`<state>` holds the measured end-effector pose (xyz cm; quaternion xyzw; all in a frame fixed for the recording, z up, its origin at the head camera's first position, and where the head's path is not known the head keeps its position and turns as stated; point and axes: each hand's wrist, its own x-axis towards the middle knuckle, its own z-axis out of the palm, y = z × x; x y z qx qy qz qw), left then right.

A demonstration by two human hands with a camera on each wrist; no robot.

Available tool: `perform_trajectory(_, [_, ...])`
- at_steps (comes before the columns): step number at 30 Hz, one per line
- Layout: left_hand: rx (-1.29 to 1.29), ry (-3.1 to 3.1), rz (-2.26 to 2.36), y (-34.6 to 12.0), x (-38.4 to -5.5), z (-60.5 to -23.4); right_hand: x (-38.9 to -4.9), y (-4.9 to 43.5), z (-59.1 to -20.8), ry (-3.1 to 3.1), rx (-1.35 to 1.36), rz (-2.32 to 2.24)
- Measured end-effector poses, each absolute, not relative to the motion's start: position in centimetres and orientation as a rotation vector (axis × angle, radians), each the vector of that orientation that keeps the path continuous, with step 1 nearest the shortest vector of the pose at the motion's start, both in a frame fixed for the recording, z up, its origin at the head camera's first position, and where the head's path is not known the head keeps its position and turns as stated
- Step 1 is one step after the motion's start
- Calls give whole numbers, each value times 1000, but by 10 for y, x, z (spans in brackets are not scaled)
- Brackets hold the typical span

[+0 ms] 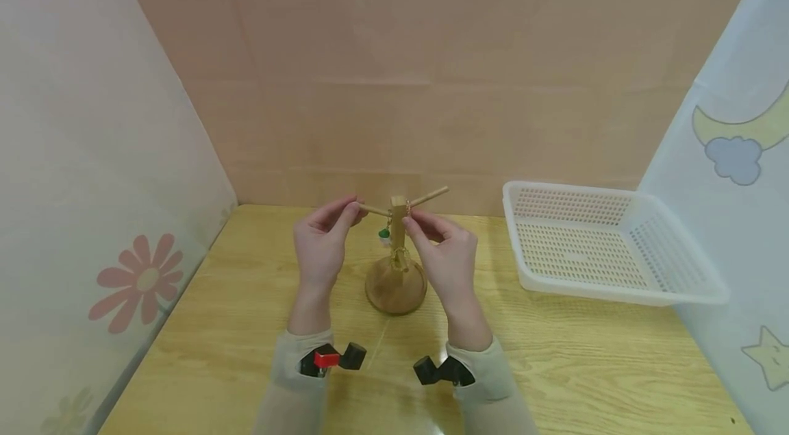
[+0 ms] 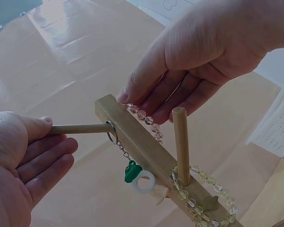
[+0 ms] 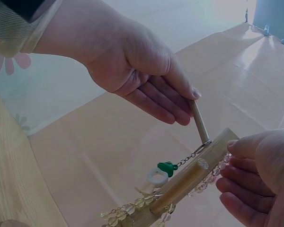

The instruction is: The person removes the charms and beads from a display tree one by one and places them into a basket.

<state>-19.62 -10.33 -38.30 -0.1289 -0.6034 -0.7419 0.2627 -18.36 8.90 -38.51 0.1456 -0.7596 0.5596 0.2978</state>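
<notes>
A wooden peg stand with a round base and upright post stands between both hands. My left hand pinches the tip of its left peg between thumb and fingers. A keychain with a green-and-white charm hangs by its ring from that peg, close to the post. On the post's other side, my right hand pinches a pink bead bracelet near the right peg. A pale yellow bead bracelet loops around a lower front peg.
A white perforated plastic basket sits to the right on the wood-grain table. Behind the stand rises a brownish sheet. Patterned white panels flank both sides.
</notes>
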Motion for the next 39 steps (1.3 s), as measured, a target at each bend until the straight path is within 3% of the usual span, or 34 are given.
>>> perform_trajectory(39, [-336, -1632, -1998, -100, -197, -379, -197, 92, -390, -1963, 442, 1512])
